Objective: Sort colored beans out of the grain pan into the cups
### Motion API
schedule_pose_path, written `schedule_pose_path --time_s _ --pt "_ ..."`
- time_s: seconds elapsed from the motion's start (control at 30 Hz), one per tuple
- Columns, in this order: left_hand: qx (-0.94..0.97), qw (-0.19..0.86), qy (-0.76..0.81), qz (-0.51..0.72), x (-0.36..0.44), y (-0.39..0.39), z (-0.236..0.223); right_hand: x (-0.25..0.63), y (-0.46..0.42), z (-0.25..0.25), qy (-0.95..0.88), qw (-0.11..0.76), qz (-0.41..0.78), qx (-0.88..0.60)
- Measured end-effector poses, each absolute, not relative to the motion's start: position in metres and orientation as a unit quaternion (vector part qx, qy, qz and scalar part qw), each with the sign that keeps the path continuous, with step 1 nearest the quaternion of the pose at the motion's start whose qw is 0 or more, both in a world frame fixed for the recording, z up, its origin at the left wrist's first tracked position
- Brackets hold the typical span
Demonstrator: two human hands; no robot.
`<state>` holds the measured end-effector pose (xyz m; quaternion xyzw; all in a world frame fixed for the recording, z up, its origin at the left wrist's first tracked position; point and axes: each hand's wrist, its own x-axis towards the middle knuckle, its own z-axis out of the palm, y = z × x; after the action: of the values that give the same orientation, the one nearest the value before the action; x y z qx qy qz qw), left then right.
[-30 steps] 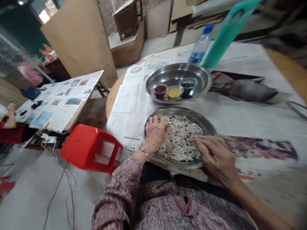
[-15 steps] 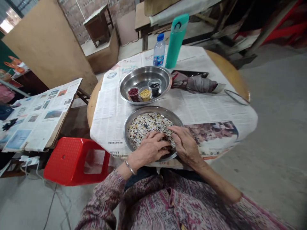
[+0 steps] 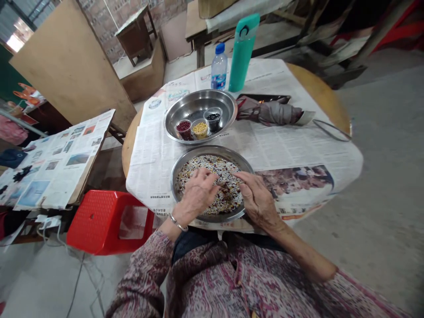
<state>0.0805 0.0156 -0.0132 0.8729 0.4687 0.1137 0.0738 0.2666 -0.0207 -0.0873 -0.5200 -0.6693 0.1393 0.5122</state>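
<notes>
The head view, with twelve o'clock facing away from the person, shows a bed of mixed white, yellow, dark and reddish grains (image 3: 223,165) in a round, shallow steel basin (image 3: 229,153) at the near edge of the table. The left hand (image 3: 198,192), bracelet (image 3: 179,222) at its wrist, reaches over the basin's eight o'clock side, fingers bent down to the grains. I can't tell whether it has pinched any. The right hand (image 3: 260,201) curves over the rim near four o'clock; whether it grips anything, I can't make out from here.

At twelve sits a second, deeper steel basin (image 3: 185,107) holding three clear plastic cups: red beans (image 3: 184,126) at its eight, yellow beans (image 3: 200,128) at six, black beans (image 3: 213,118) near three. Beyond it stand a clear plastic bottle with a blue cap (image 3: 219,70) and, slightly towards one, a tall teal bottle (image 3: 243,57). A grey cloth bundle (image 3: 276,112) lies between one and two. Newspaper sheets (image 3: 144,163) cover the wooden table (image 3: 127,148). On the floor, between eight and nine, is a red plastic stool (image 3: 91,221).
</notes>
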Motion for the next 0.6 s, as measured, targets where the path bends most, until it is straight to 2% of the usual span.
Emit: schedule_pose_path --time_s 0.07,0.2,0.3,0.6 --pt "0.890 0.085 0.436 0.106 0.101 0.014 -0.014 0.267 -0.021 -0.088 -0.666 0.513 0.139 -0.524" --pt "0.874 0.072 0.469 0.102 0.133 0.026 -0.024 0.269 -0.022 -0.089 -0.668 0.508 0.141 -0.525" --pt "0.889 0.107 0.437 0.082 0.141 0.034 -0.029 0.270 -0.023 -0.089 -0.659 0.512 0.139 -0.533" --pt "0.923 0.131 0.362 0.010 0.099 0.003 -0.019 0.272 -0.023 -0.091 -0.658 0.504 0.140 -0.541"
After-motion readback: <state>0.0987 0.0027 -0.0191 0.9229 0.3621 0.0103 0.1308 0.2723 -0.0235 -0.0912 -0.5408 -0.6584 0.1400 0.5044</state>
